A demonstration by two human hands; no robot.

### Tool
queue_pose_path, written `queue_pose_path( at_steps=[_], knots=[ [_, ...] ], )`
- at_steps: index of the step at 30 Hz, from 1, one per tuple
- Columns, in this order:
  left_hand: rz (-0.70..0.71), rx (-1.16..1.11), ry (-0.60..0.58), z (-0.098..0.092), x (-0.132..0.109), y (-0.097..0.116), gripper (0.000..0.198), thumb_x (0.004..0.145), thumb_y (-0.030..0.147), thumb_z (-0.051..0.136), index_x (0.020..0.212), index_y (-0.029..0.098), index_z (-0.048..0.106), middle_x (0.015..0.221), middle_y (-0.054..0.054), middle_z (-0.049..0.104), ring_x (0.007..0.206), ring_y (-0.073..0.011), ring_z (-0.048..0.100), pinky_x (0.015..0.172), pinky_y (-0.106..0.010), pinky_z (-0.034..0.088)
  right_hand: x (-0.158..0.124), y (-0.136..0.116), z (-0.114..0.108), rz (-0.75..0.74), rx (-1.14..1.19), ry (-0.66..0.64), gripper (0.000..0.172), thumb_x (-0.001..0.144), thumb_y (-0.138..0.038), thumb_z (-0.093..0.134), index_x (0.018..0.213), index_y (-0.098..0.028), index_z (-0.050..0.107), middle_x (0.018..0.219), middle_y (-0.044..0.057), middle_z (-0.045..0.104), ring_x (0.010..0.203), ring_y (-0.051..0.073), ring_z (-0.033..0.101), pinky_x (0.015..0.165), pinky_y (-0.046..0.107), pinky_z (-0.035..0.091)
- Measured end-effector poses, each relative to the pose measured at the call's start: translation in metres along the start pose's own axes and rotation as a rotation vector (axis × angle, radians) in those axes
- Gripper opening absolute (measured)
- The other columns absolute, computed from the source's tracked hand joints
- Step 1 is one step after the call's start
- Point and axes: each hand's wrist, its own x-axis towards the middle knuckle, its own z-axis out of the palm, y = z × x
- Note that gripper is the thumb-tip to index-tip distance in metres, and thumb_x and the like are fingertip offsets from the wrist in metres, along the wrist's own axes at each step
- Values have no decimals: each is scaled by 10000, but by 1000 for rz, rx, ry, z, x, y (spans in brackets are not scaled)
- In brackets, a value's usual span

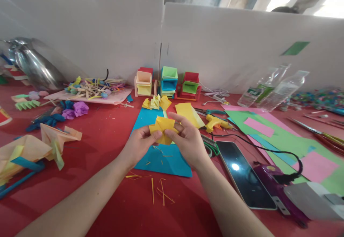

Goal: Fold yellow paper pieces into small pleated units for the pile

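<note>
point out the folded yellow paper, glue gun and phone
folded yellow paper piece (162, 124), head view, its creased middle
yellow plastic glue gun (215, 122), head view, its body
flat dark-screened phone (244, 174), head view, its screen

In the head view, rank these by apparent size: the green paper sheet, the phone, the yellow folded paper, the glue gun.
1. green paper sheet
2. phone
3. yellow folded paper and glue gun look alike; unranked.

Yellow folded paper (162, 128), blue sheet (161, 158).
</note>
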Motion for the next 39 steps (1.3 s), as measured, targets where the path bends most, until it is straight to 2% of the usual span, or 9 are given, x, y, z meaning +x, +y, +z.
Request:
queue_pose_path(
  at_steps=[3,7,13,16,20,23,31,35,39],
  knots=[
    [23,-10,-2,-1,0,-1,283,705,366,664,925,187,659,858,-33,692,789,-180,630,686,-271,486,0,0,0,21,-26,-31,517,719,-286,637,1195,-199,454,771,-1,607,685,135,589,636,278,479],
    [-7,-136,41,-1,0,-4,265,709,355,664,902,174,653,825,-28,689,759,-165,635,702,-274,479,0,2,-1,24,-2,32,613,665,-275,693,1215,-221,428,861,12,602,757,145,580,657,279,474],
    [9,-299,35,3,1,-1,314,689,352,684,943,187,603,877,-25,684,766,-159,640,708,-281,482,0,4,0,58,-110,50,493,667,-306,697,1103,-181,505,613,-56,515,571,106,499,563,260,417],
    [2,-321,58,4,1,1,267,704,340,670,908,181,605,847,-24,687,758,-161,640,700,-285,487,0,3,1,67,-120,33,481,661,-307,701,1087,-187,512,595,-67,497,554,98,484,548,248,396],
    [4,-381,106,3,1,3,195,731,311,641,879,189,608,825,-9,686,755,-157,639,701,-287,489,0,4,3,96,-155,-18,249,646,-326,707,785,-174,567,594,-53,499,550,89,466,531,235,364],
    [12,-376,107,2,1,3,161,737,306,635,848,191,614,807,0,683,737,-141,633,689,-266,479,0,4,3,105,-206,-37,297,643,-354,701,568,-175,476,540,-54,461,514,78,414,495,226,320],
    [105,-297,64,-6,4,7,160,691,265,687,825,189,641,798,1,685,742,-141,624,729,-277,475,1,8,0,71,-325,29,284,636,-380,694,562,-181,505,528,-47,464,491,83,384,472,232,314],
    [125,-270,-3,-6,2,8,212,694,254,683,892,188,643,890,-24,684,834,-165,621,802,-304,463,2,7,0,61,-246,68,275,612,-368,716,560,-177,524,536,-41,503,508,89,423,492,234,334],
    [138,-202,17,-5,1,6,161,727,277,649,849,174,660,862,-29,682,815,-167,614,788,-304,463,0,5,2,101,-178,49,277,616,-364,726,572,-171,532,554,-29,543,537,96,471,525,236,369]
  ],
)
